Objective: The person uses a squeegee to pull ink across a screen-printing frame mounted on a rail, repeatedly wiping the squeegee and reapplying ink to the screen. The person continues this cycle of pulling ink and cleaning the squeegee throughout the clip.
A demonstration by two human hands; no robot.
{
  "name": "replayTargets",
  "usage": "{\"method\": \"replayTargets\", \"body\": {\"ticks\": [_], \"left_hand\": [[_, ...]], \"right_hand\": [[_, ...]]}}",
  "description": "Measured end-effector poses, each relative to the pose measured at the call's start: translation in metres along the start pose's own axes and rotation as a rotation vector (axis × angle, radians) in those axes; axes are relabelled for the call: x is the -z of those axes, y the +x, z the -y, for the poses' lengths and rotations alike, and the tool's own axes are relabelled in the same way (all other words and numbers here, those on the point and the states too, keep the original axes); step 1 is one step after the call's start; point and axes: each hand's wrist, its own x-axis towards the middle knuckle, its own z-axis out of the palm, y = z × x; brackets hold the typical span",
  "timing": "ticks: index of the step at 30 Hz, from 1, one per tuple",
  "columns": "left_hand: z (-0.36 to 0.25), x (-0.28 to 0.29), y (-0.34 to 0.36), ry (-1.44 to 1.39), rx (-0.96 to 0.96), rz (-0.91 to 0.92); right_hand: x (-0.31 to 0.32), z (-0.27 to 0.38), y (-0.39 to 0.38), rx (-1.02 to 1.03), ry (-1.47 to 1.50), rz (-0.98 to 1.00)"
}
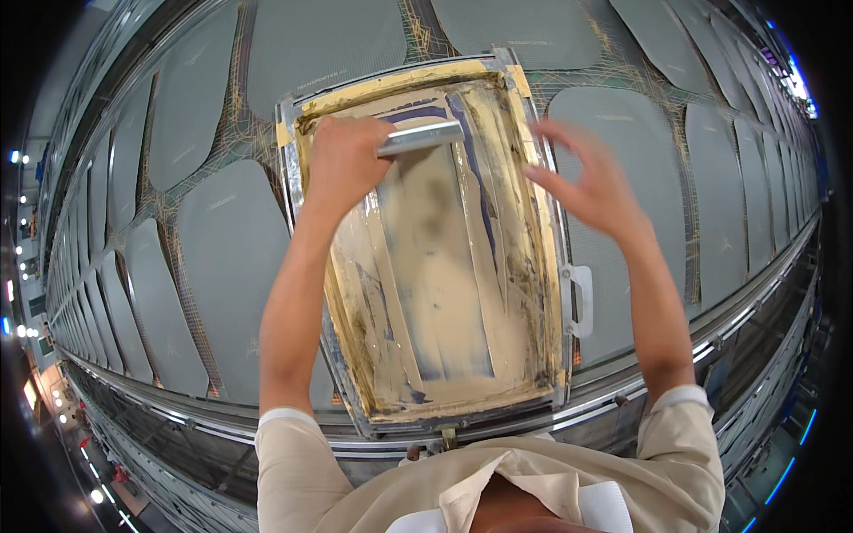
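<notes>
Your left hand [348, 162] grips a flat, silver-coloured metal bar [426, 138] near twelve o'clock over the rectangular, tan-smeared screen frame [462, 412]; your right hand [586, 182] (a little blurred) is open and holding nothing, at two o'clock.

With our left hand [348, 162] we hold a straight silver metal bar [425, 138] over a rectangular, yellow-edged metal frame [560, 329] smeared with beige paste [444, 324]; our right hand [588, 178], fingers parted, hovers at its right edge. Flat, grey, rounded panels [233, 258] surround it.
</notes>
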Motion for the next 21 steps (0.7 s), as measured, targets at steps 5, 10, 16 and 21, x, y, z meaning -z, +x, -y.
{"method": "replayTargets", "body": {"ticks": [5, 10, 16, 21], "left_hand": [[0.035, 0.009, 0.054, 0.034, 0.176, 0.299], [0.060, -0.007, 0.062, -0.052, 0.237, 0.308], [0.032, -0.002, 0.031, -0.036, 0.217, 0.336], [-0.033, -0.005, -0.059, -0.035, 0.164, 0.277]], "right_hand": [[-0.062, 0.012, 0.150, 0.069, -0.103, 0.424], [-0.108, -0.009, 0.187, 0.100, -0.236, 0.568], [-0.116, -0.007, 0.150, 0.120, -0.222, 0.551], [-0.114, 0.006, 0.040, 0.205, -0.267, 0.468]]}}
